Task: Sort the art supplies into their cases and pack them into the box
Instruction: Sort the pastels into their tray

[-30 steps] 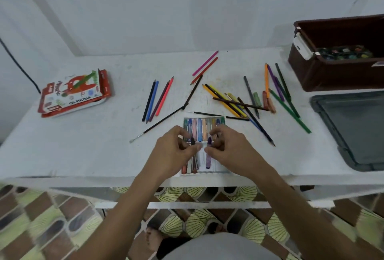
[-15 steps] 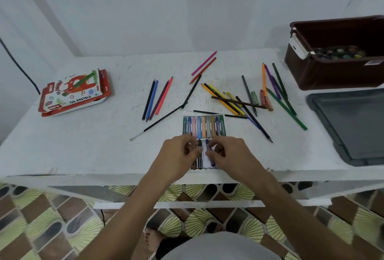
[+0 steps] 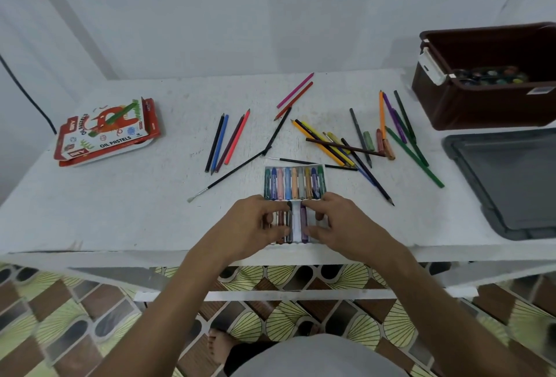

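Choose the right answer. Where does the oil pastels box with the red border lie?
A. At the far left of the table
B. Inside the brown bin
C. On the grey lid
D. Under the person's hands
A: the oil pastels box lies at the left end of the white table, far from the brown bin and grey lid.

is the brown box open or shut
Open: the brown box has no cover on, and small paint pots show inside it.

table white | box brown | lid grey | floor brown-green patterned
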`<state>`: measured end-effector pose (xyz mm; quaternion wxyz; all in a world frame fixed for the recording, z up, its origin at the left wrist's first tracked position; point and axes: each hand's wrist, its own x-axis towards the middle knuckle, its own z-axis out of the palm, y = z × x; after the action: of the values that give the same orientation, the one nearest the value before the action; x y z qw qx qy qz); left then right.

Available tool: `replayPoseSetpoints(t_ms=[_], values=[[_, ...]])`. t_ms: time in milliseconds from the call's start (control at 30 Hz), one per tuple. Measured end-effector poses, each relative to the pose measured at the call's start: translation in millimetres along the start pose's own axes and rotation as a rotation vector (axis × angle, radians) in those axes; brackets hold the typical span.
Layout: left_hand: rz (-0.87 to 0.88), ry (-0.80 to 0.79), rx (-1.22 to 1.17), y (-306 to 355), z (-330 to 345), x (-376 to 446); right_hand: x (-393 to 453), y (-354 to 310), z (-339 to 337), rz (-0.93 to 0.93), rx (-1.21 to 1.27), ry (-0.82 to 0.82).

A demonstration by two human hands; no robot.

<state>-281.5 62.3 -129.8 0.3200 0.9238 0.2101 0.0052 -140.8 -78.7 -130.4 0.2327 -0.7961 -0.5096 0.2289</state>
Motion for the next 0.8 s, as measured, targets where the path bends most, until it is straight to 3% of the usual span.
replayPoseSetpoints(t_ms=[633, 800], values=[[0.052, -0.055, 0.091, 2, -2, 9, 4, 2, 7, 0.008, -0.071, -0.02], [0.006, -0.137, 0.078, 5, -13, 18, 5, 8, -4, 0.017, 0.036, -0.045]])
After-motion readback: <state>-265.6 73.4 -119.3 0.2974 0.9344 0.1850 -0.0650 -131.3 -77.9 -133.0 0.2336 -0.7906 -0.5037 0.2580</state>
